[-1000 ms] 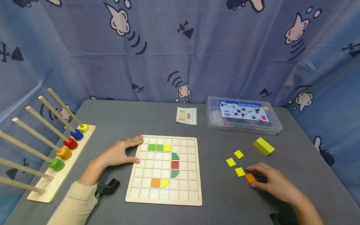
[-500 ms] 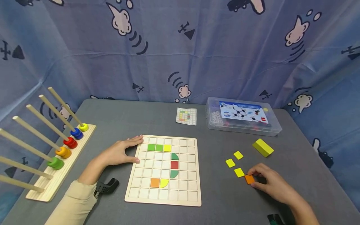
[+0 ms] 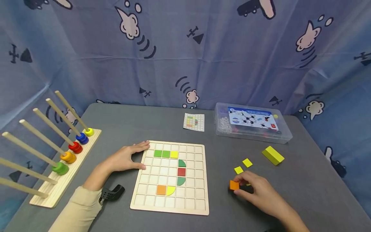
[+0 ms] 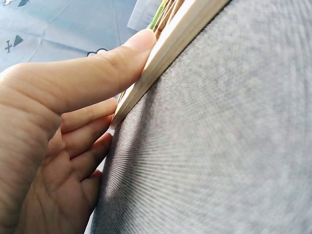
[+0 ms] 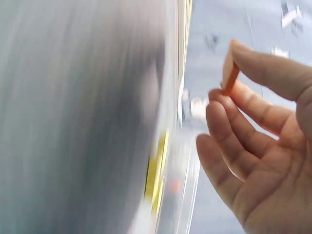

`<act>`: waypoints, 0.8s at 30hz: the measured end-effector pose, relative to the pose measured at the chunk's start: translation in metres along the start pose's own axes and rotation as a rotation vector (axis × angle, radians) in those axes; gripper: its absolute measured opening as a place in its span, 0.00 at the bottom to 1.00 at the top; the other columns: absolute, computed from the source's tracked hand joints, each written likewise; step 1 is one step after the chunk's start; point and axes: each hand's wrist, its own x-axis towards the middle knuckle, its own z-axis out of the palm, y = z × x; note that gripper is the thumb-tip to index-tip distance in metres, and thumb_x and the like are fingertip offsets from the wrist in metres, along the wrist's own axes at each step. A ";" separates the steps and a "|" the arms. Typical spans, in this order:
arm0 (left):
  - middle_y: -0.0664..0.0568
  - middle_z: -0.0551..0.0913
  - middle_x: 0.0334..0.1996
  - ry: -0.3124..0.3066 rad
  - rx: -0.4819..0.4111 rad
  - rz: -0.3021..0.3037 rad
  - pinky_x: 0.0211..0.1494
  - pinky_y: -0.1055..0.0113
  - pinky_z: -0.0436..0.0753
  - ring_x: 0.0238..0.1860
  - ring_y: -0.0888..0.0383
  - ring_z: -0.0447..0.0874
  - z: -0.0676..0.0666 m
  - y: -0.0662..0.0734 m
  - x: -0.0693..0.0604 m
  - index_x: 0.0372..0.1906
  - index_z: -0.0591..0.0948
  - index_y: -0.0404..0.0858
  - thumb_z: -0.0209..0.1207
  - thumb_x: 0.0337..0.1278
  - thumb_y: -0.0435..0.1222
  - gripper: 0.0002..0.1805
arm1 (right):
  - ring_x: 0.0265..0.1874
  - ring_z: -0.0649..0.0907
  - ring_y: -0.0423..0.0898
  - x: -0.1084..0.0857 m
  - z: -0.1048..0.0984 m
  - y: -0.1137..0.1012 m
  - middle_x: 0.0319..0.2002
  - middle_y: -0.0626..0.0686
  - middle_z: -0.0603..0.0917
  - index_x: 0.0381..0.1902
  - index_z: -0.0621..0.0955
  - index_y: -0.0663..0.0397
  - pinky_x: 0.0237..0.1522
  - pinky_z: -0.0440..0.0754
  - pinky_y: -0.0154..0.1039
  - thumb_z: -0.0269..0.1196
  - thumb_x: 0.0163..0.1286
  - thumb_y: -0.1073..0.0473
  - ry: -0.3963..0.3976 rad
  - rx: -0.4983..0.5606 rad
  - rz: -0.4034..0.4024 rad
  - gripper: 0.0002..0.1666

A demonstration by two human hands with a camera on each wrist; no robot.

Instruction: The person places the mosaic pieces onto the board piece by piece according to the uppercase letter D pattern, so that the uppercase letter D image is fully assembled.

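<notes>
The right hand (image 3: 259, 192) pinches an orange square tile (image 3: 234, 185) between thumb and fingers, above the grey table; the right wrist view shows the tile (image 5: 231, 70) edge-on in that pinch. On the left, the left hand (image 3: 124, 158) rests against the wooden grid board (image 3: 169, 209), fingers at its upper left corner and thumb on its left edge. Green, yellow, red and orange pieces lie in the board's cells. In the left wrist view the thumb of the left hand (image 4: 73, 102) touches the board's edge (image 4: 161, 61).
Yellow tiles (image 3: 247, 162) lie by the right hand, one partly hidden under it. Behind them are a yellow block (image 3: 273, 155) and a clear plastic box (image 3: 252, 122). A patterned card (image 3: 194, 122) lies behind the board; a peg rack with coloured rings (image 3: 69, 174) stands left.
The right hand has lifted the orange tile from the table and moved left with it, now partly covering a yellow tile. The left hand keeps its place on the board.
</notes>
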 end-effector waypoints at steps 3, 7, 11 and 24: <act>0.50 0.59 0.73 0.000 0.001 0.003 0.74 0.46 0.57 0.73 0.47 0.55 0.001 -0.001 0.000 0.70 0.65 0.40 0.67 0.43 0.59 0.49 | 0.36 0.79 0.36 0.010 0.013 -0.020 0.38 0.38 0.78 0.40 0.80 0.41 0.40 0.83 0.35 0.69 0.59 0.51 -0.018 0.017 -0.028 0.13; 0.49 0.59 0.73 0.001 -0.006 0.007 0.74 0.46 0.57 0.73 0.47 0.54 0.002 -0.002 0.000 0.70 0.65 0.40 0.67 0.43 0.58 0.49 | 0.37 0.79 0.36 0.026 0.030 -0.046 0.37 0.36 0.78 0.41 0.80 0.41 0.41 0.83 0.35 0.68 0.59 0.52 -0.033 0.062 -0.110 0.12; 0.49 0.59 0.72 0.004 -0.014 0.015 0.74 0.46 0.57 0.73 0.48 0.55 0.002 -0.001 0.000 0.70 0.66 0.39 0.67 0.43 0.57 0.49 | 0.36 0.78 0.37 0.040 0.044 -0.072 0.37 0.38 0.78 0.41 0.80 0.44 0.39 0.82 0.34 0.69 0.59 0.52 -0.037 0.060 -0.198 0.13; 0.49 0.60 0.72 0.015 -0.021 0.009 0.74 0.46 0.57 0.73 0.47 0.56 0.000 0.001 -0.001 0.69 0.66 0.40 0.68 0.42 0.56 0.48 | 0.30 0.75 0.33 0.081 0.090 -0.145 0.33 0.41 0.79 0.38 0.82 0.48 0.32 0.77 0.26 0.71 0.56 0.51 -0.089 -0.122 -0.259 0.13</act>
